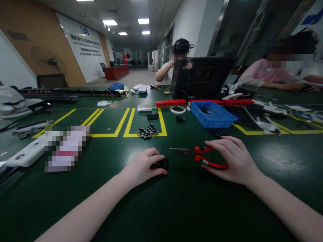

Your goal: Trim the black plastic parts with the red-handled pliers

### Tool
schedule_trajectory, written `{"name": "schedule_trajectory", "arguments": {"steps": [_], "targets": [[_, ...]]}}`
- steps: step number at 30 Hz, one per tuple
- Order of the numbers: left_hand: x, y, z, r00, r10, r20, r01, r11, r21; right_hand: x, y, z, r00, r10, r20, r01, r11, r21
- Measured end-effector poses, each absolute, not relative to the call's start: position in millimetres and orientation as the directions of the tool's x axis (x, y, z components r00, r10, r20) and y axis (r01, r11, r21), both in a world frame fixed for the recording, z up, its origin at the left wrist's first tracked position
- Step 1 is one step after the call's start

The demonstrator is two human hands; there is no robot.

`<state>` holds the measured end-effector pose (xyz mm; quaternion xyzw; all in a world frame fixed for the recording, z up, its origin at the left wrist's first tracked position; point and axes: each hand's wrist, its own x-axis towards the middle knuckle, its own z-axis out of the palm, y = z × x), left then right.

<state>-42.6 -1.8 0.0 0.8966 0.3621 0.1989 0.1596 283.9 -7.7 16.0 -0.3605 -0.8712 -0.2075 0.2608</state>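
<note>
My left hand (143,166) rests on the dark green table (176,201), its fingers closed around a small black part (160,164). My right hand (233,159) lies over the red handles of needle-nose pliers (199,155), whose dark jaws point left toward the black part. The pliers lie flat on the table; the hand touches them, fingers curled over the handles.
Two small black parts (148,131) sit inside yellow floor-style markings ahead. A blue bin (213,115), a red strip (171,103), a tape ring (178,109) and a black laptop (202,78) stand beyond. White devices (26,155) lie left. Two other people sit at the far side.
</note>
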Motion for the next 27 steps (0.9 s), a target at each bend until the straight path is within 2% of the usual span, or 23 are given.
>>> {"name": "schedule_trajectory", "arguments": {"steps": [3, 10, 21, 27], "targets": [[-42.8, -1.0, -0.6, 0.647, 0.713, 0.269, 0.561, -0.685, 0.465, 282.6, -6.8, 14.6, -0.623, 0.509, 0.594, 0.725, 0.66, 0.195], [-39.8, 3.2, 0.1, 0.657, 0.674, 0.337, 0.537, -0.733, 0.418, 278.0, -9.5, 10.8, -0.659, 0.509, 0.554, 0.698, 0.687, 0.199], [-36.7, 2.2, 4.2, 0.612, 0.744, 0.267, 0.542, -0.641, 0.544, 273.4, -17.9, 9.6, -0.634, 0.536, 0.557, 0.723, 0.667, 0.18], [-38.1, -1.2, 6.8, 0.61, 0.762, 0.219, 0.562, -0.61, 0.558, 274.0, -26.7, 9.9, -0.574, 0.586, 0.572, 0.764, 0.636, 0.114]]}}
